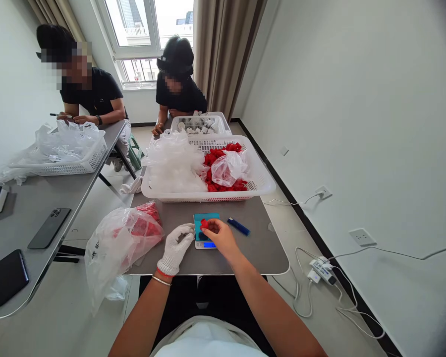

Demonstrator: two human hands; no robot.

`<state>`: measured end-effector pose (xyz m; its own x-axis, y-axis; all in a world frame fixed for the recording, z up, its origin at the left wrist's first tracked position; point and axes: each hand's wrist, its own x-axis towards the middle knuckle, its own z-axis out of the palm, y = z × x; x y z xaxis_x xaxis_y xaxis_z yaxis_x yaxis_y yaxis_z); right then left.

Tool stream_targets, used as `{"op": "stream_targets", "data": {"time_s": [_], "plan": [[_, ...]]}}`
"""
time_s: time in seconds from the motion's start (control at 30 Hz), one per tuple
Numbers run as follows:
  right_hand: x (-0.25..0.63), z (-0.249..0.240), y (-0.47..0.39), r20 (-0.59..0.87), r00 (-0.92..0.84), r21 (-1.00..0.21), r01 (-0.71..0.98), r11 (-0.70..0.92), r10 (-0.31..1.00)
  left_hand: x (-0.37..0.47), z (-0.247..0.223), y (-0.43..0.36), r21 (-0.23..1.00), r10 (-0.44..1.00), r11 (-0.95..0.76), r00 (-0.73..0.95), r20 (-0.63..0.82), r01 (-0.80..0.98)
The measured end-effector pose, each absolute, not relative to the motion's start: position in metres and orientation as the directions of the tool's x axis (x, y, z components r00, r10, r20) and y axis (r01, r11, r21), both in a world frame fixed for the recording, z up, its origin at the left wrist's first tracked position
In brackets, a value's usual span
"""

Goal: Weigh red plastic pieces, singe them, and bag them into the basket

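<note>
Presently, the gloved left hand [177,247] is beside the scale [199,235], fingers curled; whether it grips anything cannot be determined. The bare right hand [221,238] pinches a red piece [204,224] over the scale; contact between them is unclear. Caution: a loose pinch could drop the piece, and hand pressure could distort the reading. Leftward, a plastic bag [124,237] overhangs the worktop [260,254]; a nudge could dislodge it. Beyond, a white basket [260,184] holds more red pieces [228,188].

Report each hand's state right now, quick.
Left hand: gloved, loosely curled open beside the scale, nothing visible in its grasp.
Right hand: closed, pinching a small red piece over the scale.
</note>
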<state>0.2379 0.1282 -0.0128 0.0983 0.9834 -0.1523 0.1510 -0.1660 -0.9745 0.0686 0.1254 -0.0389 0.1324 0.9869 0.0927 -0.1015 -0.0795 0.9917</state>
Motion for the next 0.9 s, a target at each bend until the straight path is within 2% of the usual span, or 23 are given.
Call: {"op": "stream_targets", "data": {"time_s": [0.1,0.27,0.4,0.5,0.63,0.7,0.77,0.83,0.9], "plan": [[0.237,-0.013,0.131,-0.333,-0.009,-0.942,-0.043,-0.333,0.943,0.067,-0.038,0.127,0.978,0.963,-0.206,0.181,0.198,0.026],[0.226,-0.011,0.129,-0.39,-0.034,-0.912,-0.123,-0.391,0.92,0.067,-0.047,0.128,0.972,0.964,-0.231,0.146,0.221,0.053],[0.216,-0.009,0.126,-0.48,-0.054,-0.842,-0.251,-0.478,0.875,0.066,-0.05,0.126,0.991,0.992,-0.123,0.029,0.124,-0.048],[0.214,-0.008,0.125,-0.494,-0.108,-0.818,-0.277,-0.503,0.863,0.064,-0.047,0.126,0.987,0.998,-0.035,0.049,0.043,-0.158],[0.216,-0.008,0.126,-0.393,-0.164,-0.903,-0.117,-0.413,0.905,0.063,-0.047,0.128,0.983,0.997,-0.035,0.056,0.046,-0.182],[0.219,-0.007,0.127,-0.306,-0.198,-0.947,-0.039,-0.32,0.931,0.063,-0.047,0.129,0.981,0.998,-0.027,0.057,0.039,-0.19],[0.223,-0.006,0.129,-0.2,-0.187,-0.976,0.119,-0.18,0.962,0.063,-0.047,0.129,0.98,0.997,-0.003,0.07,0.017,-0.198],[0.228,-0.002,0.13,-0.057,-0.148,-0.934,0.357,0.0,0.987,0.063,-0.047,0.128,0.974,0.997,0.015,0.072,0.001,-0.227],[0.232,0.004,0.131,0.082,-0.169,-0.802,0.574,0.166,0.982,0.063,-0.047,0.128,0.966,0.998,-0.001,0.058,0.016,-0.257]]}}
